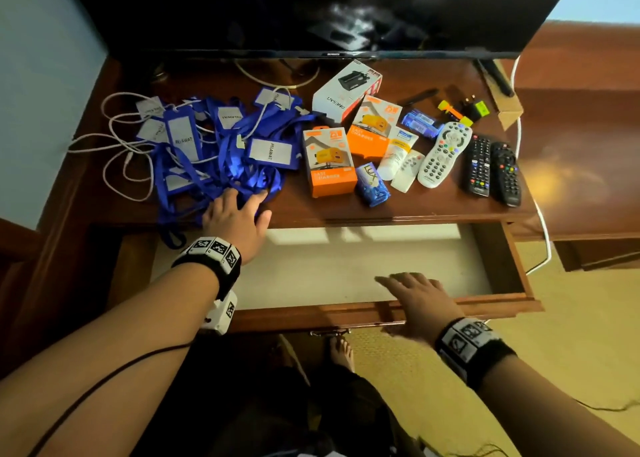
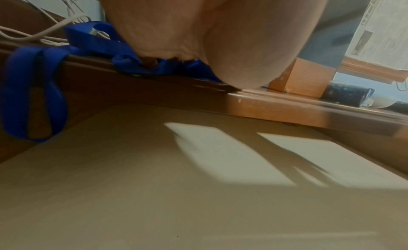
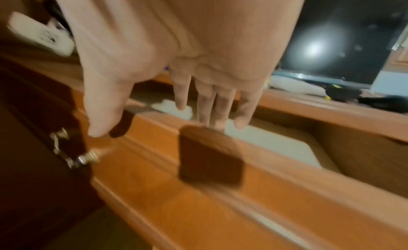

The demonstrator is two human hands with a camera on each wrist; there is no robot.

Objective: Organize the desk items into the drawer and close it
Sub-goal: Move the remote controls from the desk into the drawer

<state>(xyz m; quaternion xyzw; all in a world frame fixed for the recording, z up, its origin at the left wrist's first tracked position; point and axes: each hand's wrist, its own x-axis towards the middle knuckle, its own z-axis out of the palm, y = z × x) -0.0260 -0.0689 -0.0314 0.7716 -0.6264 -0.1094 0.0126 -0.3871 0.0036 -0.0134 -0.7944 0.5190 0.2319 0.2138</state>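
A tangled pile of blue lanyards (image 1: 221,138) with white name cards covers the desk's left half, some straps (image 2: 99,37) hanging over the front edge. My left hand (image 1: 239,204) rests on the pile's near edge, thumb spread on the wood and fingertips hidden among the straps. In the left wrist view only the palm (image 2: 198,35) shows. The drawer (image 1: 346,313) below stands pulled out, its pale liner (image 2: 154,184) bare. My right hand (image 1: 415,290) hovers over the drawer's front rail (image 3: 198,192) with straight fingers (image 3: 207,105), holding nothing.
Right of the lanyards lie two orange charger boxes (image 1: 329,162), a white box (image 1: 346,89), a Lux soap (image 1: 372,185), a white tube (image 1: 396,153), white remotes (image 1: 445,153) and two black remotes (image 1: 478,166). A white cable (image 1: 121,138) loops at far left. A TV (image 1: 311,13) stands behind.
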